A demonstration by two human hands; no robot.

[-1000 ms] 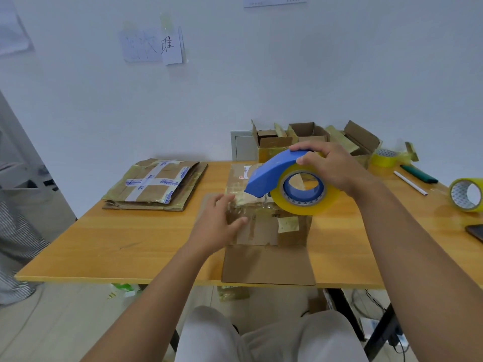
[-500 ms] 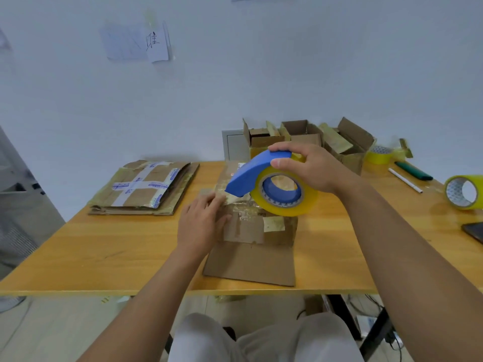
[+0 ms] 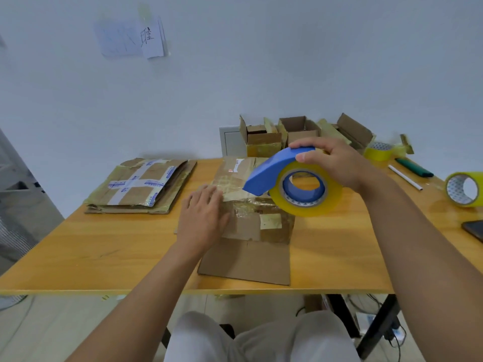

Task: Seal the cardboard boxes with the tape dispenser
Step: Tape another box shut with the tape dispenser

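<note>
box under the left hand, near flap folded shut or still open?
Open. The box's near flap lies flat on the table toward the person; the left hand presses the top.

Phone [image 3: 474, 229] seemingly cut off at right edge.

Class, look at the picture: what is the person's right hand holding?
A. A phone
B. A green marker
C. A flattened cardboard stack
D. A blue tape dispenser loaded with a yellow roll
D: the right hand grips the blue tape dispenser from above, its fingers curled over the top, above the cardboard box.
</note>
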